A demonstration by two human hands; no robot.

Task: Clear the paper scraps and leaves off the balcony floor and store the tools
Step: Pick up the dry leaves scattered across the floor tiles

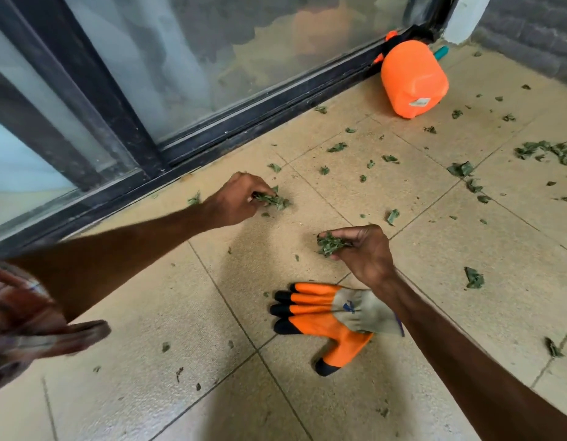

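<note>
Closest to me, a gardening glove (333,313) lies flat on the beige floor tiles (180,297), orange with black fingertips and a grey cuff, its cuff passing under the person's right wrist. Just beyond it the right grip (364,253) hangs low over the tiles, fingers and thumb curled round a bunch of leaf scraps (331,243), green and crumpled, which pokes out on the thumb side. Further in and to the left, the left grip (234,200) reaches down near the door track, its fingertips pinched on a clump of leaves (272,200) that rests on the floor; part of the clump spreads out past the fingers. Neither grip is slack: each is closed on leaves. All around, loose leaves (393,216) are scattered over the tiles, thicker to the right, where a small heap (546,151) lies well apart from both arms. At the far end an orange plastic jug (414,79) lies tipped on its side against the sliding glass door (212,58), with a teal handle (441,52) showing just behind it
</note>
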